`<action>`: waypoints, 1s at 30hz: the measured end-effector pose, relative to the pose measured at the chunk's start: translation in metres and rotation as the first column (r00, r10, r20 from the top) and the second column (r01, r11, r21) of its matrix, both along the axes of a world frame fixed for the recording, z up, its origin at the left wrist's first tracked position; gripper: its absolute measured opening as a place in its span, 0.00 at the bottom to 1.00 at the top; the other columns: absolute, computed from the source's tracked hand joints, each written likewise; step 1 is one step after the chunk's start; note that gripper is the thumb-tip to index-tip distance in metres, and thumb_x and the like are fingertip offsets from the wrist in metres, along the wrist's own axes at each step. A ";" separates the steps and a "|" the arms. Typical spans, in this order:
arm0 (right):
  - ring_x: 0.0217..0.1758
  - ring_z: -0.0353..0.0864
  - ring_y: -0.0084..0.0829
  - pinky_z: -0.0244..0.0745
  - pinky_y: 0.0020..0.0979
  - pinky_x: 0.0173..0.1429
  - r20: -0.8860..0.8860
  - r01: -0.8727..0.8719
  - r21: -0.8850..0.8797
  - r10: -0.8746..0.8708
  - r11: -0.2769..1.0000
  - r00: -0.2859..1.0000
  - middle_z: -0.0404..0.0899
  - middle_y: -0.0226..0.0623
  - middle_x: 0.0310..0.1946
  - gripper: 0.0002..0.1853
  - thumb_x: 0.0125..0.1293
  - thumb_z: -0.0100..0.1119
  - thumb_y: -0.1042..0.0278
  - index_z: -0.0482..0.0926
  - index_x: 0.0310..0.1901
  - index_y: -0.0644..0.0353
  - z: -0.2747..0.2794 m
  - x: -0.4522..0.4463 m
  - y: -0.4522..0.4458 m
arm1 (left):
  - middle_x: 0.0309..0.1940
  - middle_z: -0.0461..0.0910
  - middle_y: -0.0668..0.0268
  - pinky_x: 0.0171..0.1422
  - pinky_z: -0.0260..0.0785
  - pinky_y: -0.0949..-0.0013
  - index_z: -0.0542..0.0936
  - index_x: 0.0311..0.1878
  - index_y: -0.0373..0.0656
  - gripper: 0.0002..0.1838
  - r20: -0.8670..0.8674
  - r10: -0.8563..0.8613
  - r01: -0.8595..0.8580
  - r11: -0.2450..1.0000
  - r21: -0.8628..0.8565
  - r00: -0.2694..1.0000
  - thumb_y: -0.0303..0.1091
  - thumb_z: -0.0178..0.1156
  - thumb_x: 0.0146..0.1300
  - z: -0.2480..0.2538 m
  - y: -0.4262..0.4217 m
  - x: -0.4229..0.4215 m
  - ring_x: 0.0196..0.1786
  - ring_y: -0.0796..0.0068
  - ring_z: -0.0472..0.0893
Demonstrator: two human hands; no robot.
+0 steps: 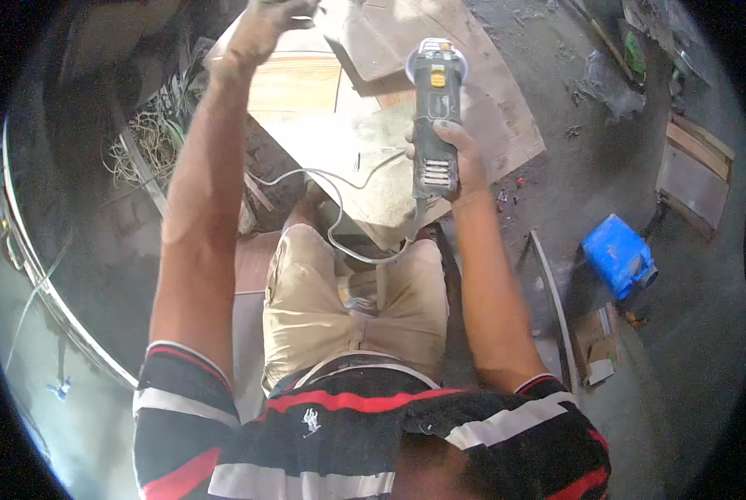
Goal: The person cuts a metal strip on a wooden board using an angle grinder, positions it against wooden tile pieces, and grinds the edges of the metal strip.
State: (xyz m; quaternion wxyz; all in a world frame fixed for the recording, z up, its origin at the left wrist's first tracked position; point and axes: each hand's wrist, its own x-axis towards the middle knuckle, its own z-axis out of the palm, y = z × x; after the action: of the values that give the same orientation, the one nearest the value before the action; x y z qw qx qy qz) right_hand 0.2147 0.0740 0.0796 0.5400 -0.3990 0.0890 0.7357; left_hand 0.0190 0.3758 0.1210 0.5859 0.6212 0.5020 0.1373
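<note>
My right hand (466,158) is wrapped around the body of a dark angle grinder (436,100) with a yellow switch. Its pale disc (410,68) points away from me, over the boards. A light cord (337,204) runs from the grinder's near end and loops across the sheet. At the top edge of the view, my left hand (274,23) has its fingers bent together beside a grey-brown slab (369,50); what they hold, if anything, I cannot make out. Below that hand, a wood-grained panel (294,83) lies on the large pale sheet (506,125).
Tangled pale wire (144,154) and scrap strips lie to the left. On the right, a blue jerrycan (618,254) rests on the grey floor, with a wooden box-like piece (696,179) farther off. A torn carton (596,346) and a long thin strip (556,304) are nearer me.
</note>
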 end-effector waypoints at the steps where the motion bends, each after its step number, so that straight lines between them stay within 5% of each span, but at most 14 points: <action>1: 0.35 0.90 0.34 0.90 0.33 0.32 0.005 0.033 -0.007 -0.033 0.999 0.999 0.85 0.47 0.39 0.23 0.66 0.66 0.59 0.77 0.55 0.68 0.000 0.001 -0.004 | 0.44 0.84 0.63 0.52 0.83 0.62 0.81 0.53 0.41 0.09 0.062 0.025 -0.021 0.998 -0.067 0.998 0.28 0.63 0.72 -0.017 0.013 -0.009 0.46 0.68 0.86; 6: 0.37 0.90 0.39 0.92 0.36 0.34 -0.019 0.145 0.041 -0.144 0.989 0.989 0.84 0.52 0.41 0.28 0.67 0.66 0.60 0.74 0.61 0.73 0.001 0.003 -0.033 | 0.43 0.84 0.60 0.50 0.85 0.59 0.79 0.52 0.36 0.10 0.145 0.139 -0.107 0.972 -0.211 0.980 0.28 0.65 0.71 -0.067 0.066 -0.043 0.46 0.64 0.87; 7: 0.39 0.90 0.40 0.92 0.36 0.35 -0.047 0.188 0.036 -0.186 0.982 0.981 0.83 0.53 0.43 0.29 0.68 0.65 0.61 0.73 0.63 0.73 -0.006 -0.001 -0.038 | 0.52 0.82 0.62 0.68 0.78 0.54 0.78 0.61 0.43 0.14 0.141 0.019 0.019 0.965 -0.263 0.990 0.33 0.63 0.76 -0.121 0.101 -0.083 0.58 0.65 0.84; 11: 0.34 0.90 0.35 0.90 0.35 0.32 -0.105 0.260 -0.086 -0.268 0.962 0.958 0.85 0.46 0.39 0.27 0.62 0.70 0.60 0.76 0.59 0.66 -0.012 0.012 -0.058 | 0.55 0.79 0.58 0.73 0.74 0.48 0.75 0.61 0.40 0.16 0.088 0.109 -0.073 0.939 -0.337 0.990 0.34 0.63 0.76 -0.158 0.107 -0.100 0.63 0.59 0.81; 14: 0.34 0.90 0.35 0.90 0.36 0.32 -0.113 0.266 -0.116 -0.279 0.957 0.954 0.85 0.47 0.39 0.26 0.63 0.70 0.59 0.77 0.58 0.66 -0.009 0.026 -0.072 | 0.51 0.82 0.59 0.67 0.79 0.51 0.76 0.60 0.37 0.15 0.121 0.166 -0.106 0.914 -0.392 0.979 0.29 0.64 0.74 -0.135 0.095 -0.086 0.55 0.61 0.85; 15: 0.34 0.90 0.35 0.90 0.36 0.32 -0.112 0.268 -0.120 -0.281 0.956 0.953 0.85 0.47 0.39 0.26 0.63 0.70 0.59 0.77 0.58 0.66 -0.017 0.026 -0.075 | 0.53 0.79 0.55 0.70 0.78 0.42 0.72 0.62 0.34 0.19 0.092 0.176 -0.129 0.918 -0.375 0.980 0.28 0.64 0.73 -0.134 0.093 -0.084 0.58 0.55 0.84; 18: 0.41 0.90 0.39 0.93 0.39 0.37 -0.161 0.212 -0.081 -0.222 0.974 0.962 0.82 0.52 0.45 0.30 0.68 0.64 0.61 0.70 0.66 0.71 -0.039 0.018 -0.078 | 0.52 0.80 0.55 0.70 0.79 0.43 0.73 0.60 0.35 0.17 -0.012 0.236 -0.228 0.922 -0.313 0.972 0.26 0.65 0.72 -0.143 0.087 -0.084 0.58 0.54 0.84; 28: 0.37 0.89 0.34 0.91 0.34 0.34 -0.062 0.104 -0.089 -0.110 0.991 0.992 0.84 0.47 0.41 0.25 0.66 0.66 0.60 0.75 0.58 0.69 -0.026 0.025 -0.064 | 0.51 0.82 0.51 0.68 0.81 0.45 0.73 0.57 0.33 0.15 -0.071 0.218 -0.229 0.948 -0.222 0.973 0.25 0.64 0.72 -0.138 0.083 -0.068 0.56 0.55 0.86; 30: 0.37 0.89 0.34 0.91 0.34 0.34 -0.042 0.085 -0.070 -0.088 0.994 0.995 0.84 0.47 0.40 0.24 0.66 0.66 0.60 0.76 0.57 0.69 -0.020 0.026 -0.062 | 0.51 0.83 0.52 0.64 0.83 0.53 0.72 0.59 0.31 0.18 -0.052 0.139 -0.145 0.979 -0.146 0.989 0.30 0.64 0.74 -0.123 0.080 -0.058 0.55 0.55 0.87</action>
State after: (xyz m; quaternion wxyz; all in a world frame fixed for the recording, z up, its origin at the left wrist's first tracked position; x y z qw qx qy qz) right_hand 0.2404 0.0120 0.0596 0.5555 -0.3961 0.1434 0.7169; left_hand -0.0391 0.4559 -0.0017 0.6088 0.5409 0.5660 0.1281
